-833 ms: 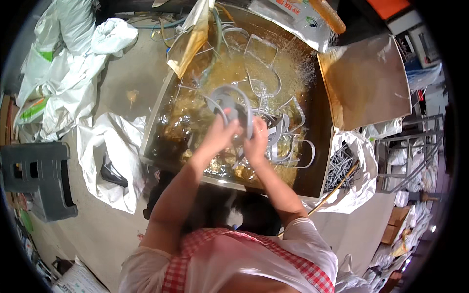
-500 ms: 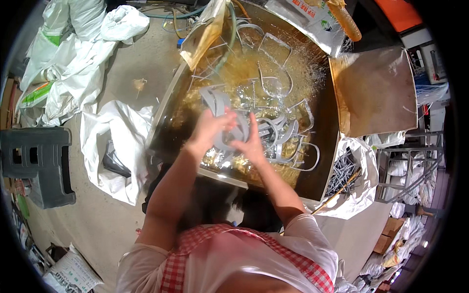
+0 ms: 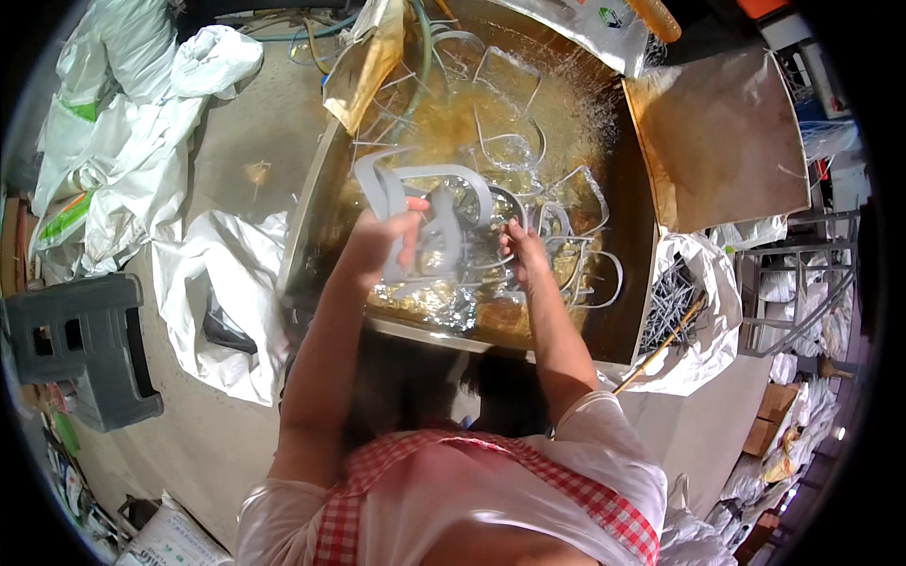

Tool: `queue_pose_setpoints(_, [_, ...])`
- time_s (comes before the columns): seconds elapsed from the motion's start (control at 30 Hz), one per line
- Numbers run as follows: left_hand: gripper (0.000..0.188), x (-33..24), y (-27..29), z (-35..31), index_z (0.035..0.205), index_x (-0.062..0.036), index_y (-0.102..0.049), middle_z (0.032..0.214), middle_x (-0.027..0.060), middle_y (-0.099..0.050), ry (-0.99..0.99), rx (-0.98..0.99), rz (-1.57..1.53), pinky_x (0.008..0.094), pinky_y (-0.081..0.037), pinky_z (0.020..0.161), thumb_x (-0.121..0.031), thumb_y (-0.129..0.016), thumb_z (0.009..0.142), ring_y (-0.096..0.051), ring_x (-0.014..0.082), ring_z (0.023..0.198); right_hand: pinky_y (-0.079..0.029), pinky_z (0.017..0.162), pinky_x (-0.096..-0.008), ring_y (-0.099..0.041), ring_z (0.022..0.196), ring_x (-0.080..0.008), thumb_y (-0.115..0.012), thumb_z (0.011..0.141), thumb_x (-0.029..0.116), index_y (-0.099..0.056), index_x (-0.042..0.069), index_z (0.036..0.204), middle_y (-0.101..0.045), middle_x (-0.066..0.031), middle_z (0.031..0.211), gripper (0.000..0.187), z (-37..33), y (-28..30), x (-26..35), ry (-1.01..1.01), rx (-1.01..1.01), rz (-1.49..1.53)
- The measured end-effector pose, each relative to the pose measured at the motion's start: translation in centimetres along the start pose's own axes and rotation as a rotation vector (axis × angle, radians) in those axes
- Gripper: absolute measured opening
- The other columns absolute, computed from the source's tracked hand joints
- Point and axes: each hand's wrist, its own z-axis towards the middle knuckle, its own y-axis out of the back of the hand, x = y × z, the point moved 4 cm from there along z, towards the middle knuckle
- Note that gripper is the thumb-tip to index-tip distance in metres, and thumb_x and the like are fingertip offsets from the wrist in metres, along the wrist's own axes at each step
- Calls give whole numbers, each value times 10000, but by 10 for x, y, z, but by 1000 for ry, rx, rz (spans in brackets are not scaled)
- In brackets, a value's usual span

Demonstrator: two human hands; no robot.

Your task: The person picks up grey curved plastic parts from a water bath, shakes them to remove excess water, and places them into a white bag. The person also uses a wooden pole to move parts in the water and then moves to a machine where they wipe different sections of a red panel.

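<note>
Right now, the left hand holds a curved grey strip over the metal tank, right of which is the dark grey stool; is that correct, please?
No: the head view shows the dark grey stool left of the metal tank. The left hand does hold a curved grey strip.

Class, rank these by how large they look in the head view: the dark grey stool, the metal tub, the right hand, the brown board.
1. Metal tub
2. Brown board
3. Dark grey stool
4. Right hand

This ranks apparent size only.
</note>
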Motion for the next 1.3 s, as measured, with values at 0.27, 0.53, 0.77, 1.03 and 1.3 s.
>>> queue_pose_setpoints(0.27, [309,-7,-11,-10,995,22,-564,520,16,-417,82,32,126,223,-304,365,-53,-501,701,-357,91,387,-350,949,-348,-405,1172,-267,-695,736,370,-174,26,1365,-352,-195,1320,886,-7,-53,7,398,126,-669])
queue_pose_setpoints(0.53, [276,-11,-3,-22,963,1,-607,488,-11,-417,53,32,177,212,-274,367,-60,-502,716,-343,64,382,-234,1022,-471,-255,1265,-345,-496,765,589,-115,51,1371,-272,-205,1367,895,-40,-81,-17,-193,312,-542])
queue_pose_setpoints(0.77, [242,-16,-5,-36,961,-29,-618,488,-26,-415,142,159,206,204,-243,366,-74,-537,737,-337,54,383,-332,896,-439,-475,963,-251,-227,893,541,-417,114,1215,-505,-158,1109,567,-1,-57,-78,-588,144,-162])
queue_pose_setpoints(1.03, [211,-26,18,-35,958,-32,-579,527,16,-438,-220,-116,-77,216,-288,361,-117,-539,769,-372,65,387,-448,791,-407,-545,811,-245,-529,814,166,-409,-15,1079,-516,-132,923,342,-3,-79,-74,-412,288,145])
queue_pose_setpoints(1.3, [188,6,-10,-17,929,-19,-589,615,37,-558,-226,57,951,198,-439,541,-137,-573,783,-541,80,549,-421,544,-249,-495,620,-119,-535,729,-10,-425,76,987,-486,-36,764,293,-63,-93,29,529,144,-372])
